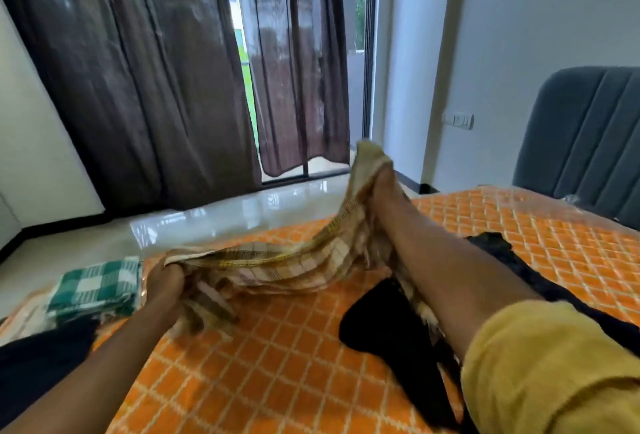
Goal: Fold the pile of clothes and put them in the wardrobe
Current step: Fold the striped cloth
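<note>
A brown and cream checked cloth (277,264) hangs stretched between my two hands over the bed. My left hand (166,281) grips its low left end near the mattress. My right hand (382,179) grips the other end, raised higher toward the window. A folded green and white checked cloth (93,288) lies at the bed's left edge. Black garments (391,329) lie crumpled under my right forearm, and another black piece (498,250) lies further right. A dark garment (45,354) sits at the lower left.
The bed (277,364) has an orange cover with a white diamond pattern. A grey padded headboard (588,143) stands at the right. Dark brown curtains (138,87) hang over a glass door, with glossy white floor (207,219) between them and the bed.
</note>
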